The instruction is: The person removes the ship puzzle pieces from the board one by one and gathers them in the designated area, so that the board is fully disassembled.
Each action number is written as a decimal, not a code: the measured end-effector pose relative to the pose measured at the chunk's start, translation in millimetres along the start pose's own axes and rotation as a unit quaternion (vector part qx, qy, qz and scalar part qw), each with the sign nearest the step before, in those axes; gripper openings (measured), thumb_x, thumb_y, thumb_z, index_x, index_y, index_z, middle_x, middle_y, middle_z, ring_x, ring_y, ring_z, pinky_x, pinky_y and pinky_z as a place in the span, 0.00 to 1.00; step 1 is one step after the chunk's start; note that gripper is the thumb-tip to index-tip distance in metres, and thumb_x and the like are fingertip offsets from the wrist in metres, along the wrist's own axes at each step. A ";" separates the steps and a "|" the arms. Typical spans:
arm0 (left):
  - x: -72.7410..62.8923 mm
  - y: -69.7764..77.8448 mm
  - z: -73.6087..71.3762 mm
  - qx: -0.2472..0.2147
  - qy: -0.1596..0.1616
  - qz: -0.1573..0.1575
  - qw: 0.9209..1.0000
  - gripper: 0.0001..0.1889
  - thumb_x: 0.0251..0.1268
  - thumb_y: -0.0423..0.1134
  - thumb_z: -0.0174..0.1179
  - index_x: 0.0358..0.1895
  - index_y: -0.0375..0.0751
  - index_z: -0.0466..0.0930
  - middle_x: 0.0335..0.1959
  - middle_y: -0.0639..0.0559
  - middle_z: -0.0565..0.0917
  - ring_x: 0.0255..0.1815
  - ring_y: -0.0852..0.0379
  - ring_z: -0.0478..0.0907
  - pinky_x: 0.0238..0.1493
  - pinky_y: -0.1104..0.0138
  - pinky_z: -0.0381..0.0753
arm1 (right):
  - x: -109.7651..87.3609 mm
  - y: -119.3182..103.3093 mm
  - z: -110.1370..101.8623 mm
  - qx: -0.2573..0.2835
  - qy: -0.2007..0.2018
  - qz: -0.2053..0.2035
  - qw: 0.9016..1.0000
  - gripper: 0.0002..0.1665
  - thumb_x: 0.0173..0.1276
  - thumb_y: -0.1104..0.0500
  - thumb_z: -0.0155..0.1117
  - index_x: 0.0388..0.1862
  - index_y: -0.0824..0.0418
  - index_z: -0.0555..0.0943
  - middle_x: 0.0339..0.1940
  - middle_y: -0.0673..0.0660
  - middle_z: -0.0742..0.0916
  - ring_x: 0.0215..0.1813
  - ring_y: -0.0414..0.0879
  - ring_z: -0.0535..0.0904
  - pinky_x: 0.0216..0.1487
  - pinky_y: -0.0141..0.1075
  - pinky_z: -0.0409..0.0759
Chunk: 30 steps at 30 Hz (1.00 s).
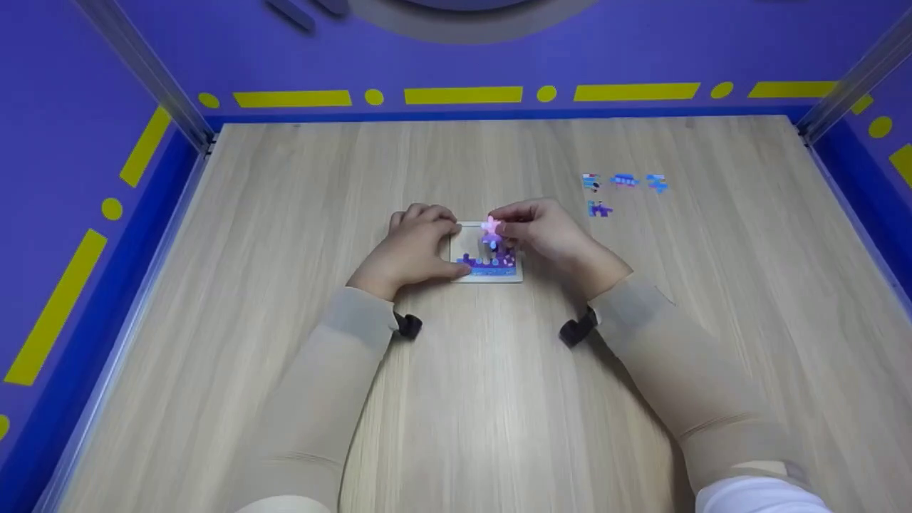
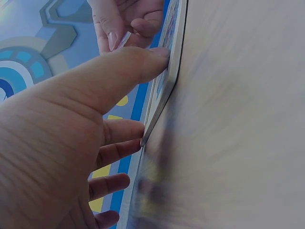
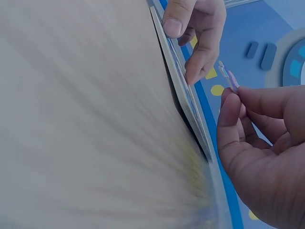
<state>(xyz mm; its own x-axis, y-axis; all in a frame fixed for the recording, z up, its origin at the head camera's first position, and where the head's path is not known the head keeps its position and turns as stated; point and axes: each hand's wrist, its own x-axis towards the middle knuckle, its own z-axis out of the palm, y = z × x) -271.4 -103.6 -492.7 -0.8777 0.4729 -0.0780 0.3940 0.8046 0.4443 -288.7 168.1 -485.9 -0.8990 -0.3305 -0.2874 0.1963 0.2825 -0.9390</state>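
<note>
A small square puzzle tray [image 1: 487,279] with a pale rim lies on the table, purple and blue pieces laid along its near side. My left hand [image 1: 412,246] rests at the tray's left side. Its thumb [image 2: 155,59] presses on the near edge, while the forefinger touches near the far left corner and the other fingers spread past the rim. Above the tray, my right hand [image 1: 552,231] pinches a pink and purple jigsaw piece [image 1: 491,229] between thumb and forefinger. In the right wrist view that jigsaw piece [image 3: 232,81] is held up, seen nearly edge-on.
Several loose jigsaw pieces lie farther back on the right, among them a blue one [image 1: 657,182] and a purple one [image 1: 600,209]. The wooden table [image 1: 484,399] ends at blue walls with yellow marks. Each wrist wears a black camera strap [image 1: 578,328].
</note>
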 end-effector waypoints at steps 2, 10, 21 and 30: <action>0.1 0.4 0.2 0.000 0.001 0.000 1.000 0.39 0.66 0.66 0.76 0.72 0.44 0.85 0.80 0.51 0.78 0.84 0.43 0.66 0.84 0.43 0.57 | -0.4 -0.8 -5.5 -0.009 -0.009 0.002 1.000 0.19 0.85 0.63 0.67 0.69 0.63 0.89 0.55 0.54 0.93 0.48 0.40 0.88 0.51 0.31 0.87; -0.3 0.4 0.1 -0.002 0.002 -0.002 1.000 0.39 0.66 0.65 0.76 0.73 0.44 0.85 0.80 0.51 0.77 0.85 0.42 0.65 0.84 0.43 0.57 | -8.0 -10.0 -38.1 -0.078 -0.011 0.048 0.996 0.18 0.88 0.56 0.65 0.70 0.51 0.89 0.65 0.55 0.90 0.59 0.48 0.85 0.59 0.38 0.84; -1.6 0.2 0.9 -0.004 -0.003 -0.006 1.000 0.40 0.66 0.65 0.78 0.74 0.44 0.84 0.81 0.51 0.77 0.86 0.42 0.64 0.86 0.42 0.56 | -6.5 -2.8 -102.3 -0.028 0.045 0.029 0.998 0.23 0.86 0.60 0.67 0.73 0.70 0.85 0.44 0.43 0.94 0.43 0.37 0.88 0.53 0.29 0.89; -0.8 0.5 0.4 -0.004 -0.003 -0.008 1.000 0.38 0.67 0.65 0.78 0.73 0.45 0.85 0.81 0.52 0.77 0.86 0.43 0.64 0.85 0.42 0.56 | -13.3 5.6 -144.9 0.033 0.101 0.061 0.992 0.18 0.83 0.59 0.73 0.66 0.61 0.91 0.45 0.44 0.96 0.46 0.38 0.90 0.50 0.29 0.89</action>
<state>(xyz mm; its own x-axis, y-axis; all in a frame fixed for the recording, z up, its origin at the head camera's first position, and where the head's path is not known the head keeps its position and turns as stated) -270.3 -103.4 -492.8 -0.8823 0.4617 -0.0918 0.3769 0.8097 0.4498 -332.3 304.6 -459.9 -0.9259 -0.1081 -0.3619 0.3275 0.2474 -0.9119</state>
